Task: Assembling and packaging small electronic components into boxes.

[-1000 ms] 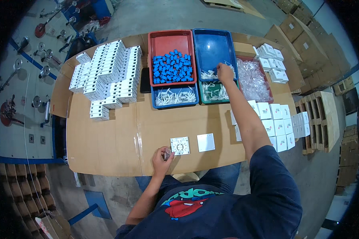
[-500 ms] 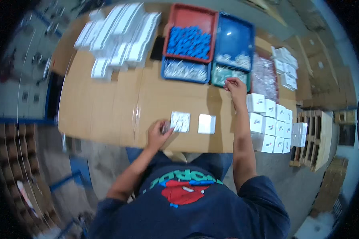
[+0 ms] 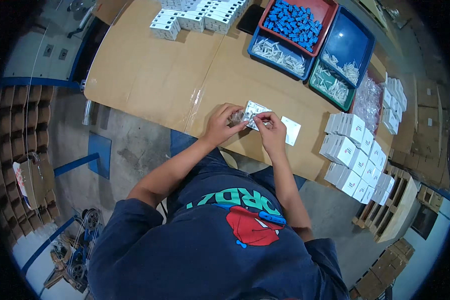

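At the six-o'clock edge of the desk [image 3: 150,85], the right hand [image 3: 272,135] has come from beside the green tray [image 3: 328,98] at two o'clock to the white plate [image 3: 257,107], fingertips pinched, contents unclear; the left hand [image 3: 220,125] grasps clear plastic [image 3: 235,118], so both now work there.

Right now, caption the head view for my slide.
Left hand and right hand at a white square panel, a second panel alongside, small blue parts in a red tray beyond.

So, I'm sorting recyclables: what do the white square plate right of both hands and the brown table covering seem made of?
White square plate: perhaps satin plastic or painted metal, its face smooth and even. Brown covering: likely matt cardboard, given its dull tan surface.
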